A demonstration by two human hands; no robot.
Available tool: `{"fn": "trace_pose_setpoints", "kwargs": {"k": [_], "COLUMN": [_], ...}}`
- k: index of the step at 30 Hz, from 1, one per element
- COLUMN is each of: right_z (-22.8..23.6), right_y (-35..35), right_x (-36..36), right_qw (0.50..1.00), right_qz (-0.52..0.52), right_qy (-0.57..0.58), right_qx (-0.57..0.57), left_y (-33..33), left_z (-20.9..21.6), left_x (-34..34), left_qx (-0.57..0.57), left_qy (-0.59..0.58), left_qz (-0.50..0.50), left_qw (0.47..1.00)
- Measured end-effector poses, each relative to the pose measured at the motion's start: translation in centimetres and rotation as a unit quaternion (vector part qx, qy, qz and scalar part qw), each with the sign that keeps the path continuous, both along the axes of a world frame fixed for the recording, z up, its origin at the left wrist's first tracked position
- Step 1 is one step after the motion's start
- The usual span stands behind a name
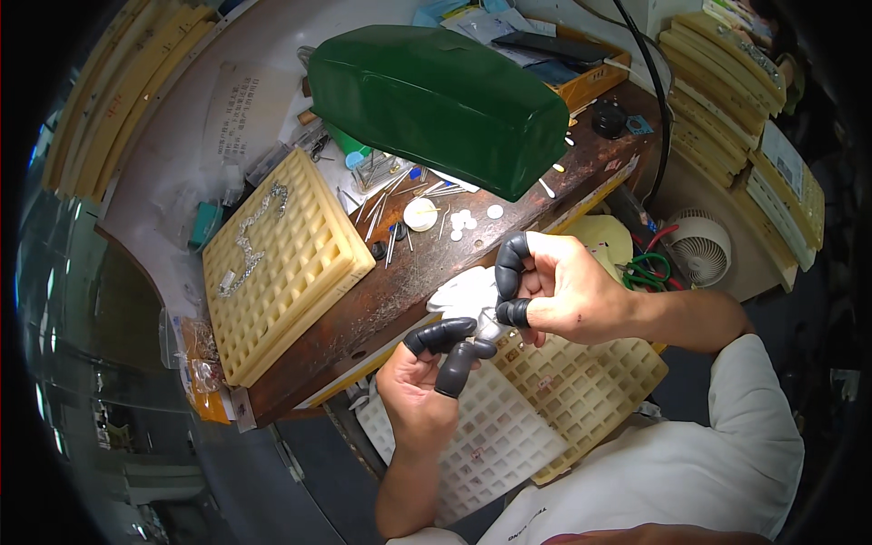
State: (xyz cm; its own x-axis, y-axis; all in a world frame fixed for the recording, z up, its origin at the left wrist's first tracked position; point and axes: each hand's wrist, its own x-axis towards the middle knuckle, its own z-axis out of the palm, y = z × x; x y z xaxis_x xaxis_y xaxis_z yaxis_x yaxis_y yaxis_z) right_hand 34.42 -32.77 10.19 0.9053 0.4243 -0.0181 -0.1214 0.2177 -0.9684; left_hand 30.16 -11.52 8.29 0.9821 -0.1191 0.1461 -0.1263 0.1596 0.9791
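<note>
My left hand (422,395) and my right hand (581,295) meet in front of the bench edge, black finger cots on their thumbs and forefingers. Both are closed in a pinch around a small, pale silvery thing (489,322), too small and too covered by the fingers to name. Just behind the fingertips lies a crumpled white cloth (465,289). Below my hands are a white foam grid tray (495,431) and a yellowish grid tray (613,377).
A green lamp hood (436,104) hangs over the wooden bench (313,341). Stacked yellow grid trays (300,263) at left carry a silvery chain (243,245). Metal tool bits, white discs (463,221) and cotton swabs lie beneath the hood. A white fan (699,245) stands at right.
</note>
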Motion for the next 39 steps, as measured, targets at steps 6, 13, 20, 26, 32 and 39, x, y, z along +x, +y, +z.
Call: {"fn": "trace_pose_setpoints", "kwargs": {"k": [6, 13, 20, 26, 32, 39], "right_z": [0.0, -0.2, -0.1, 0.0, -0.2, -1.3], "right_y": [-0.2, 0.1, -0.2, -0.2, -0.3, -0.5], "right_x": [0.2, 0.2, 0.2, 0.1, 0.0, 0.1], "right_qw": [1.000, 1.000, 1.000, 1.000, 1.000, 0.999], "right_qz": [0.002, 0.003, 0.005, 0.005, 0.000, 0.007], "right_qy": [0.015, 0.013, 0.016, 0.012, 0.011, 0.000], "right_qx": [-0.001, 0.003, 0.011, 0.005, 0.016, 0.043], "left_y": [0.0, 0.3, 0.1, 0.1, -0.2, 0.1], "left_z": [0.1, -0.1, -0.1, -0.1, 0.0, -0.9], "left_x": [0.0, -0.2, -0.1, -0.2, -0.6, -0.5], "left_qx": [-0.002, 0.000, 0.003, 0.010, 0.020, 0.081], "left_qy": [0.006, 0.008, 0.006, -0.012, -0.015, -0.072], "left_qz": [-0.006, 0.002, -0.001, 0.000, -0.002, -0.004], "left_qw": [1.000, 1.000, 1.000, 1.000, 1.000, 0.994]}}
